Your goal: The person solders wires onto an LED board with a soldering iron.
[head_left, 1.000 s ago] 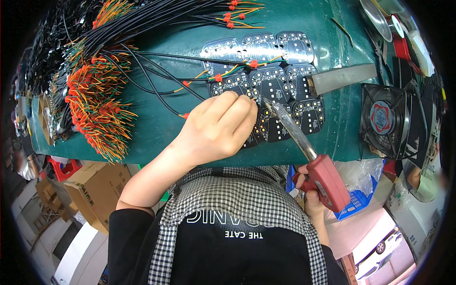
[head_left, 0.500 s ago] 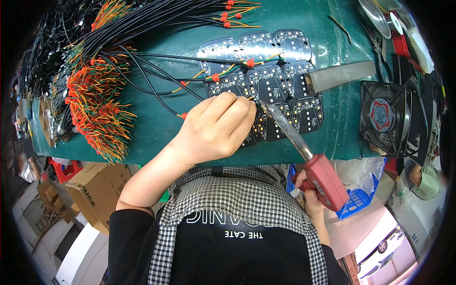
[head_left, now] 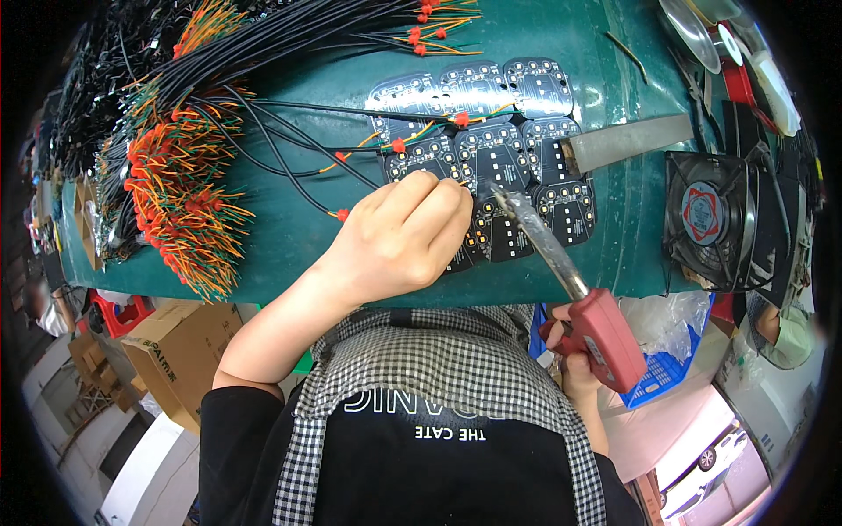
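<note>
My right hand (head_left: 574, 355) is closed around the handle of a red soldering gun (head_left: 607, 337). Its long metal barrel slants up and left, and the tip is over the black circuit boards (head_left: 491, 145), just right of my left fingers. With fingertips pinched, my left hand (head_left: 403, 232) rests low over the boards. A thin orange wire end shows past those fingers, and a black cable (head_left: 346, 165) runs in under the knuckles; the grip itself is hidden. Other black cables with red bands and orange and green ends lie across the boards.
A big bundle of cables (head_left: 189, 202) with red bands covers the left of the green table (head_left: 298, 254). A flat metal bar (head_left: 631, 143) lies on the boards' right edge. Further right stands a black fan (head_left: 706, 215). A blue basket (head_left: 662, 377) is below the table edge.
The soldering gun has shifted slightly right and down, its tip drawing away from my left fingertips. My left hand stays in nearly the same place.
</note>
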Motion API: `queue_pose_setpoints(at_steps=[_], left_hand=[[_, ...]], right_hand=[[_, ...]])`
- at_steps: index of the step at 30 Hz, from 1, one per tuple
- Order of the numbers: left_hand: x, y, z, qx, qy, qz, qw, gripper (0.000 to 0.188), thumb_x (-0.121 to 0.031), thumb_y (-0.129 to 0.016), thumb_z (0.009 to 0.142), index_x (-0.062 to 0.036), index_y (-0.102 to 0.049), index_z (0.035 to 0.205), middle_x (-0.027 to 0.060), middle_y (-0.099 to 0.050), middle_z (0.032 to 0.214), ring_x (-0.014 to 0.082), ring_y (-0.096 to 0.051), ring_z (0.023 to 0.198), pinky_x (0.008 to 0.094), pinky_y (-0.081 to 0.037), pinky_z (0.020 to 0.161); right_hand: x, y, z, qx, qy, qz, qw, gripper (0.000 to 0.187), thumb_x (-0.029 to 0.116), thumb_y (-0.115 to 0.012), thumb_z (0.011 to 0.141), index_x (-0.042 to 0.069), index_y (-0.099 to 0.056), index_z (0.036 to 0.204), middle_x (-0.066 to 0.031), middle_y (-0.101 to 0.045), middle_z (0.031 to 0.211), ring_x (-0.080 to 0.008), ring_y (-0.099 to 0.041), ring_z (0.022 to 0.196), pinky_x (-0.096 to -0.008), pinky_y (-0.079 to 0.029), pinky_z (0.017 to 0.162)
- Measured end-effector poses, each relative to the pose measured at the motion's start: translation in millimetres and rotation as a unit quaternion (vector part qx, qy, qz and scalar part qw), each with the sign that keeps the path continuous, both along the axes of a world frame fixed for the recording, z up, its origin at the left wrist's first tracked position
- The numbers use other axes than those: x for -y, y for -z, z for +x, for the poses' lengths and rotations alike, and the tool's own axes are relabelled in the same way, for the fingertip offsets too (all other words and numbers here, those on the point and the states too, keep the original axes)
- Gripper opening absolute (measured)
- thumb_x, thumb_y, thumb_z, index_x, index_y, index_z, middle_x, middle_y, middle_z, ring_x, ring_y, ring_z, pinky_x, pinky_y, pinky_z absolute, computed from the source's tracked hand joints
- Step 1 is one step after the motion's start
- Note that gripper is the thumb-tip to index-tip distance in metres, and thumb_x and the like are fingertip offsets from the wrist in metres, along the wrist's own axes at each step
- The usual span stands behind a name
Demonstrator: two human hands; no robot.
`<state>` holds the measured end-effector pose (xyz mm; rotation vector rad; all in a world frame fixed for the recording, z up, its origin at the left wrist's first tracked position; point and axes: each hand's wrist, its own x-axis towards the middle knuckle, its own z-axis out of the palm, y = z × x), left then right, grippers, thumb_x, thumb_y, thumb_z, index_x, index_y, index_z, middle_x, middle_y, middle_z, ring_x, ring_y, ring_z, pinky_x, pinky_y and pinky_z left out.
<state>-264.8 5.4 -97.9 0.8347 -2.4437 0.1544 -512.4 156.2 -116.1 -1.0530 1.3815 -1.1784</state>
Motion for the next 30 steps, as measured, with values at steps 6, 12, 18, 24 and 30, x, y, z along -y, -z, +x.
queue_pose_setpoints(at_steps=[6, 12, 18, 24, 30], left_hand=[[6.1, -27.3, -2.3, 0.012, -0.025, 0.085, 0.996, 0.022, -0.002, -0.065, 0.066, 0.0007, -0.065, 0.088, 0.0082, -0.059, 0.087, 0.0221, -0.059, 0.074, 0.0321, -0.049, 0.061], [100.6, -23.9, 0.9, 0.013, -0.135, 0.128, 0.982, 0.013, -0.002, -0.059, 0.075, -0.0009, -0.065, 0.086, 0.0115, -0.063, 0.087, 0.0291, -0.06, 0.084, 0.0379, -0.048, 0.076], [126.2, -2.8, -8.3, 0.129, -0.158, 0.179, 0.962, 0.016, -0.001, -0.055, 0.074, -0.0002, -0.065, 0.087, 0.0142, -0.064, 0.085, 0.0299, -0.061, 0.09, 0.0401, -0.049, 0.08], [130.8, -6.3, -2.8, 0.128, -0.113, 0.15, 0.974, 0.017, -0.002, -0.055, 0.075, -0.0006, -0.064, 0.091, 0.0148, -0.063, 0.086, 0.0297, -0.061, 0.087, 0.0392, -0.049, 0.078], [117.7, -30.1, 14.7, -0.176, -0.051, 0.306, 0.934, 0.016, -0.001, -0.059, 0.083, 0.001, -0.065, 0.098, 0.0073, -0.057, 0.088, 0.0137, -0.055, 0.075, 0.0263, -0.043, 0.068]], right_hand=[[9.0, -12.4, 5.0, 0.032, 0.026, 0.019, 0.999, 0.079, 0.053, -0.068, 0.079, -0.006, -0.042, 0.124, -0.0172, -0.058, 0.105, -0.0158, -0.054, 0.06, -0.0265, -0.046, 0.053], [13.6, -9.2, 2.6, 0.049, 0.05, -0.014, 0.997, 0.075, 0.051, -0.064, 0.082, -0.006, -0.04, 0.125, -0.0176, -0.057, 0.104, -0.0156, -0.054, 0.06, -0.0251, -0.045, 0.051], [9.8, -9.9, 1.0, 0.045, 0.061, -0.034, 0.997, 0.071, 0.048, -0.062, 0.084, -0.006, -0.04, 0.124, -0.0183, -0.057, 0.104, -0.0157, -0.054, 0.06, -0.026, -0.044, 0.051], [6.8, -10.2, -2.9, 0.048, 0.06, -0.036, 0.996, 0.07, 0.046, -0.063, 0.085, -0.006, -0.039, 0.126, -0.0188, -0.057, 0.105, -0.0164, -0.055, 0.062, -0.0257, -0.046, 0.051], [4.3, -13.6, -1.2, 0.057, 0.079, -0.035, 0.995, 0.073, 0.046, -0.064, 0.084, -0.005, -0.037, 0.128, -0.0174, -0.056, 0.105, -0.0166, -0.055, 0.063, -0.0259, -0.048, 0.052]])
